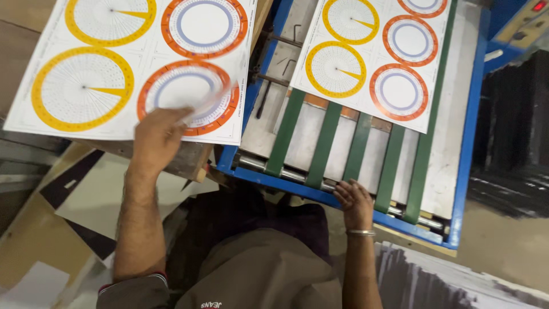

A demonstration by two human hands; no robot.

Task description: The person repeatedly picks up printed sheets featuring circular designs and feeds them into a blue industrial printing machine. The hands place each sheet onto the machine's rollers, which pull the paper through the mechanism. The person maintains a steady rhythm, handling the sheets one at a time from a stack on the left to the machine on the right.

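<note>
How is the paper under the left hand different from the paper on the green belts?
The left sheet lies on a stack and looks bigger in view; the left hand touches it. The belt sheet rides on the green belts, untouched; the right hand rests on the blue frame. Both show yellow and orange circles.

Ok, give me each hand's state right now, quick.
Left hand: fingers spread open, pressing on the top printed sheet of the stack.
Right hand: loosely curled, resting on the blue machine frame, holding nothing.

Left hand (157, 137) stretched forward, forearm bare, fingers blurred and spread, palm down. Right hand (354, 200) nearer the body, fingers curled downward, a metal bangle at the wrist.
</note>
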